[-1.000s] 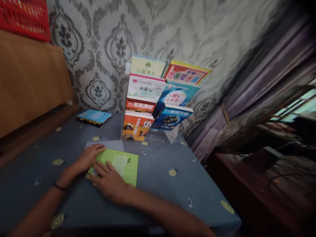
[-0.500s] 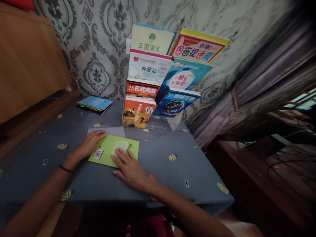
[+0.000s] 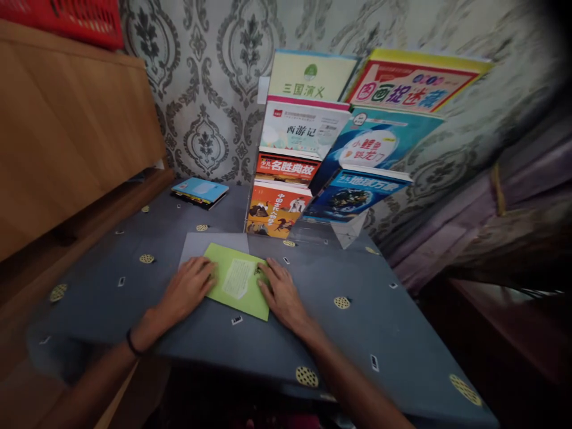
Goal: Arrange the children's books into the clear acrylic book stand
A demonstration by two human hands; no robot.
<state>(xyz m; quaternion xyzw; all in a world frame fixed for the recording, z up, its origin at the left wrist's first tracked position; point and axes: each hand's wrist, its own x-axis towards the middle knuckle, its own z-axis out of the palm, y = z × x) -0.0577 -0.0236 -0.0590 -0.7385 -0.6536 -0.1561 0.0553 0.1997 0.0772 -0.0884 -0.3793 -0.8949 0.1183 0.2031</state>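
At the centre of the frame, our left hand (image 3: 187, 288) and right hand (image 3: 281, 295) lie flat, fingers spread, pressing the green book's (image 3: 238, 279) two side edges without gripping.

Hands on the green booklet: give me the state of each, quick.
Left hand: open, flat on the left edge of the green booklet.
Right hand: open, flat on its right edge.

A thin lime-green booklet (image 3: 239, 280) lies flat on the grey surface (image 3: 357, 333), back cover up — a pale text panel at its middle. It sits skewed, one corner towards 11 o'clock, partly overlapping a grey sheet (image 3: 196, 244).
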